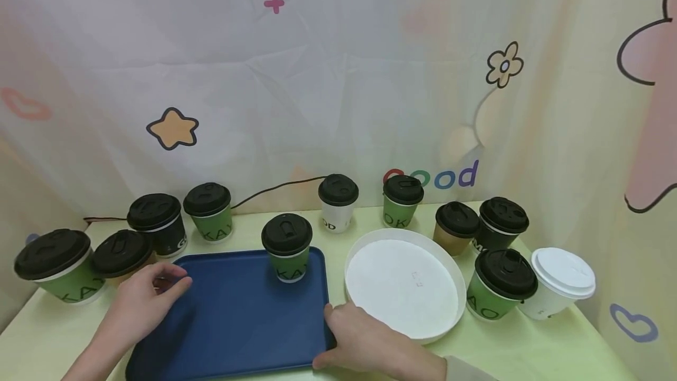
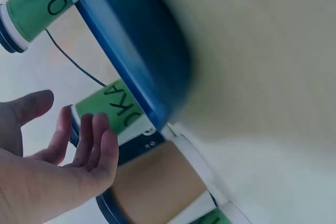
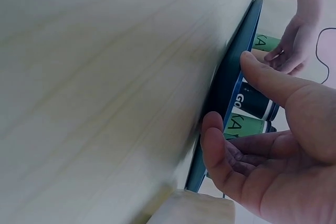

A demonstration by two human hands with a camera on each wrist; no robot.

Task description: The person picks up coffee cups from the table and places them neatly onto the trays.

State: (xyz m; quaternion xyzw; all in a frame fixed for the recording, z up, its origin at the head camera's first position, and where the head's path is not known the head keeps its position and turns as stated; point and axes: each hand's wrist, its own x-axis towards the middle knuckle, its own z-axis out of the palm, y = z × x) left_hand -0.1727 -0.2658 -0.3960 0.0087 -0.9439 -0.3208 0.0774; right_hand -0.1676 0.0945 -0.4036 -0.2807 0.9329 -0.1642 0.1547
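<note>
A dark blue tray (image 1: 248,322) lies on the table, with one green paper cup (image 1: 288,263), black-lidded and upright, near its far right corner. My right hand (image 1: 365,340) grips the tray's near right corner; in the right wrist view its thumb (image 3: 257,69) and curled fingers (image 3: 215,148) meet the tray rim. Over the tray's left edge hovers my left hand (image 1: 140,304), fingers loosely bent and holding nothing. Beside it stand a brown cup (image 1: 123,254) with a black lid and a larger green cup (image 1: 66,269). In the left wrist view, the left fingers have nothing between them.
A round white shallow dish (image 1: 404,287) sits right of the tray. Behind the tray are a black cup (image 1: 161,228), a green cup (image 1: 208,216) and a white cup (image 1: 337,207). Several lidded cups, including a white one (image 1: 557,287), stand behind and right of the dish. A patterned curtain (image 1: 317,104) hangs behind.
</note>
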